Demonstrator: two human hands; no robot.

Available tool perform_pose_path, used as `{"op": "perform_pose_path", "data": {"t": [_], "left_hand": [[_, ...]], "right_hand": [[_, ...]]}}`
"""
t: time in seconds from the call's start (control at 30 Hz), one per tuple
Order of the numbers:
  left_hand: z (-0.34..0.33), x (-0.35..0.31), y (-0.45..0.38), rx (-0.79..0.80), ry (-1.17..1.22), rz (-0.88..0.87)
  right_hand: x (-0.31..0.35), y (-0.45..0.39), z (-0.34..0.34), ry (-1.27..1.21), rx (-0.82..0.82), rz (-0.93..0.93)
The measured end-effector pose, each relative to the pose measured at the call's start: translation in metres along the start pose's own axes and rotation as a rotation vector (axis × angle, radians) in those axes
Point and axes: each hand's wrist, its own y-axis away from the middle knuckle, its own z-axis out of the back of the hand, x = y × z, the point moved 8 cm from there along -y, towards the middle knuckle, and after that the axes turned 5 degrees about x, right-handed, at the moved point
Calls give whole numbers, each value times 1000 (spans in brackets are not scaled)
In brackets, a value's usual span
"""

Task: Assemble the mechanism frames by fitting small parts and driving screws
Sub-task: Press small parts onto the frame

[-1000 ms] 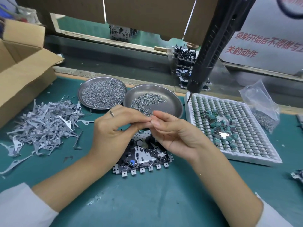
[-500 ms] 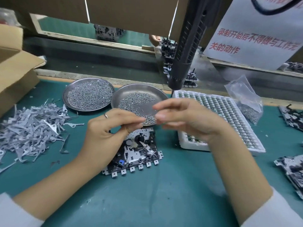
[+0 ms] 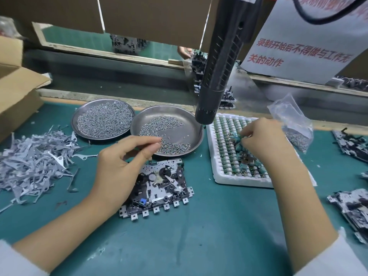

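Observation:
A mechanism frame (image 3: pixel 161 186) of grey metal with black parts lies flat on the green mat at centre. My left hand (image 3: pixel 123 162) hovers over its left end, thumb and forefinger pinched together; whatever they hold is too small to make out. My right hand (image 3: pixel 262 140) reaches into the white foam tray (image 3: pixel 229 176), its fingertips pinching at the loose green parts (image 3: pixel 242 145) piled there. Two steel dishes of screws, one at left (image 3: pixel 103 118) and one at right (image 3: pixel 167 130), stand behind the frame. A black electric screwdriver (image 3: pixel 221 62) hangs above the tray's far left corner.
A heap of grey metal levers (image 3: pixel 33 162) covers the mat at left, beside a cardboard box (image 3: pixel 18 92). A plastic bag of screws (image 3: pixel 292 124) sits right of the tray. More mechanism frames (image 3: pixel 352 210) lie at the right edge. A conveyor channel runs behind the bench.
My right hand has left my left hand and moved right to the foam tray. My left hand stays pinched over the frame. The view has shifted left.

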Motion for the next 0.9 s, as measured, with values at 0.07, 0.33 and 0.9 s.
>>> {"op": "perform_pose_path", "data": {"t": [0.07,0.33,0.9], "left_hand": [[-1,1,0,4,3,3],[-1,1,1,10,6,15],[-2,-2,3,2,46,63]], "right_hand": [[-1,-1,-3,18,13,2],[-5,-5,-5,-87,1,1],[16,22,14,-682,84,140]]}}
